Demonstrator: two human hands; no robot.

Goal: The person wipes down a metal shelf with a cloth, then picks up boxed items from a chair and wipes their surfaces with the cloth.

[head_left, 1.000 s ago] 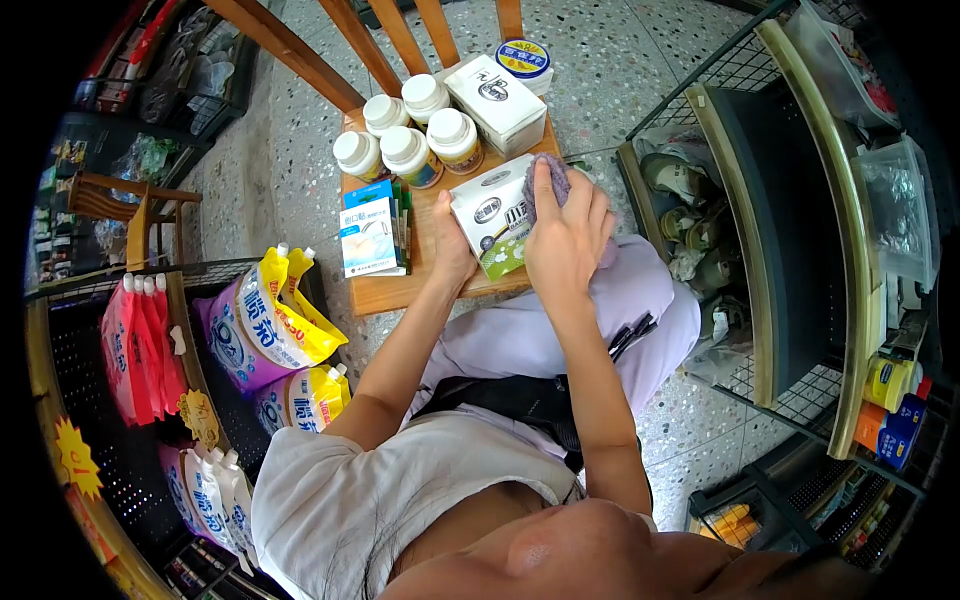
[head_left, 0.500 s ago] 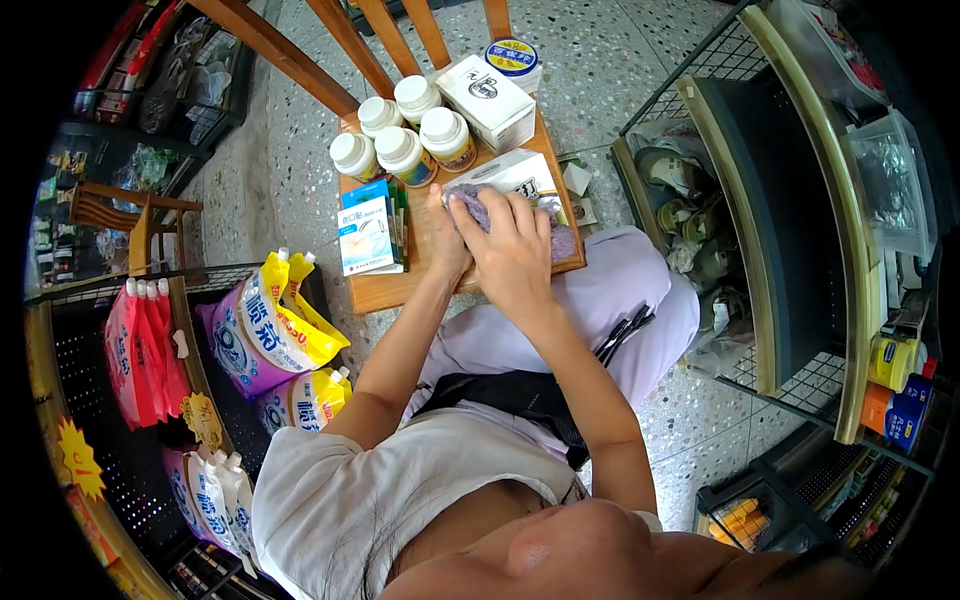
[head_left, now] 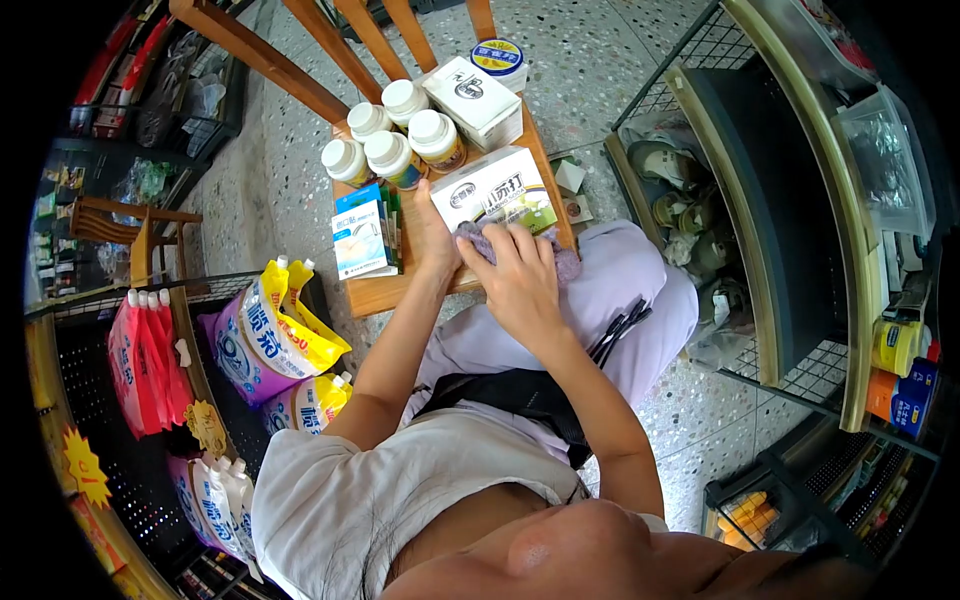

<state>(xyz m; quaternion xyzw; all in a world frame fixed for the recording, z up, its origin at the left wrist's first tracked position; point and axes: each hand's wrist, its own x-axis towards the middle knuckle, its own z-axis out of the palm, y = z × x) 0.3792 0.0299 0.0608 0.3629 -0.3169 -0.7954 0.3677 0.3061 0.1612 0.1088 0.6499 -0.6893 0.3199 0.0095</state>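
A white and green box [head_left: 497, 188] is tilted up on the wooden chair seat [head_left: 390, 296]. My left hand [head_left: 436, 236] grips its left edge. Bunched under the fingers of my right hand [head_left: 519, 278] is a purple cloth [head_left: 567, 262], pressed against the lower part of the box's face. Several white-capped bottles [head_left: 388, 154] stand behind, beside a white box [head_left: 474, 98] and a round blue and yellow tin [head_left: 498, 58]. Small blue and white packets [head_left: 362, 236] stand to the left of my left hand.
Bagged detergent [head_left: 262, 330] and red pouches [head_left: 143, 360] fill a shelf on the left. A dark shelf rack [head_left: 765, 220] with clear bins [head_left: 885, 165] is at the right. Another wooden chair [head_left: 140, 222] stands at the far left. The chair's slats rise behind the bottles.
My right hand and the cloth have gone from the box's right side to its left edge, then down its face. The box has turned, and its printed front faces up again.
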